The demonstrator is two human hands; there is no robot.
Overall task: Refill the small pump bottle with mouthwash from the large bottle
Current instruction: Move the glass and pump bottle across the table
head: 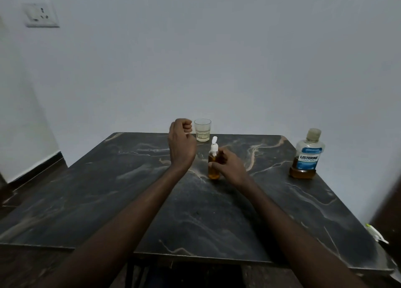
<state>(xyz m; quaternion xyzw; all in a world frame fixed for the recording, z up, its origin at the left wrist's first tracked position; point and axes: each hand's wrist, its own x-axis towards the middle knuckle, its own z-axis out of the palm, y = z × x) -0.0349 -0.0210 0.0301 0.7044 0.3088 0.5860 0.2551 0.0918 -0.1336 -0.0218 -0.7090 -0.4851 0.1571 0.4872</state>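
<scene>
The small pump bottle (pixel 213 165) stands upright near the middle of the dark marble table (pixel 152 201), holding amber liquid, with its white pump head on top. My right hand (pixel 231 165) wraps around its body from the right. My left hand (pixel 181 145) hovers raised to the left of the bottle, fingers curled shut with nothing visible in them. The large mouthwash bottle (pixel 307 155) stands capped at the table's right edge, with a blue label and a little amber liquid at the bottom.
A small clear glass (pixel 202 129) sits at the table's far edge, just right of my left hand. A white wall rises behind the table, with a socket (pixel 41 14) at upper left. A white wrapper (pixel 376 233) lies off the table's right side.
</scene>
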